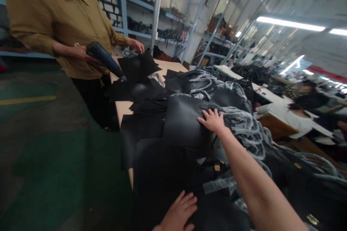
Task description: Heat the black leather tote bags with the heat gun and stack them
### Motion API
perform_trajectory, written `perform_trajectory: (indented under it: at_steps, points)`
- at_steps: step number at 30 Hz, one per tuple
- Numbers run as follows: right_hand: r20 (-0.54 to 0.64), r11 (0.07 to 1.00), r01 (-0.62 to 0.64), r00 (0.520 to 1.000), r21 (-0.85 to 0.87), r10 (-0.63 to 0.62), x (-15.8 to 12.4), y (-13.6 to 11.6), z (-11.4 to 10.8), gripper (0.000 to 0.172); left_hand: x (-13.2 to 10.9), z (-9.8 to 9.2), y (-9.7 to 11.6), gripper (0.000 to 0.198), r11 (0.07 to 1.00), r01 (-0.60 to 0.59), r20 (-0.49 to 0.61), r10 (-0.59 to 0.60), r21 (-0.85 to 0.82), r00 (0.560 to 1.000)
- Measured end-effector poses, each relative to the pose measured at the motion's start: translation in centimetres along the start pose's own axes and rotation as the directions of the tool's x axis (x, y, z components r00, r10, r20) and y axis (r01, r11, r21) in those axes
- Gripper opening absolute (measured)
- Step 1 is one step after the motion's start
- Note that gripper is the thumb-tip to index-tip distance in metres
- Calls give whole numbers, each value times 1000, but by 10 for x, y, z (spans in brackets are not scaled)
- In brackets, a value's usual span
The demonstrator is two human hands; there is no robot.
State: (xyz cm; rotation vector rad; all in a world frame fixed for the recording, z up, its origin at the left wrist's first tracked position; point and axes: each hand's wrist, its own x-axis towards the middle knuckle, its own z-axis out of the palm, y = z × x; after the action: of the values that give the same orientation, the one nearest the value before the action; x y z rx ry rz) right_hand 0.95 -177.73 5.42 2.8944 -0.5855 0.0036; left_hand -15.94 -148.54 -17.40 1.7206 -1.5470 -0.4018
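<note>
My right hand (214, 120) lies with spread fingers on the right edge of a smooth black leather-like sheet (182, 117), near the wrapped handles. My left hand (181, 209) is low in the view, fingers stretched out over black material (162, 166); whether it touches is hard to tell. Neither hand grips anything. Beside my right arm, looped bag handles in clear plastic wrap (246, 130) run along the pile. A small gold clasp (217, 167) shows on the black material between my hands.
Across the table (121, 110), a person in a mustard shirt (78, 32) holds a dark, long-bodied tool (104, 57) over black pieces (138, 66). Shelving (141, 3) stands behind. At the right, another person (300, 115) is near white work tables. Green floor (54, 151) lies left.
</note>
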Motion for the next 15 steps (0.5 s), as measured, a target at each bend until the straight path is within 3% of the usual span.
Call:
perform_trajectory:
  at_steps: [3, 6, 9, 11, 15]
  points:
    - [-224, 994, 108, 969, 7, -103, -37, -20, -14, 62, -12, -18, 21, 57, 989, 130, 6, -130, -76, 991]
    - [-358, 962, 253, 912, 107, -200, -112, -51, -5, 46, -30, -25, 29, 47, 986, 163, -64, -166, -40, 984]
    - [-402, 868, 450, 849, 210, -343, -207, -79, 24, 28, -56, -22, 28, 39, 982, 186, -209, -178, 18, 962]
    - [-397, 798, 554, 805, 238, -441, -268, -94, 49, 28, -76, -21, 24, 37, 975, 216, -327, -188, 50, 926]
    - [-306, 773, 549, 831, 318, -464, -352, -122, 98, 39, -119, -22, 15, 34, 950, 305, -510, -233, 61, 828]
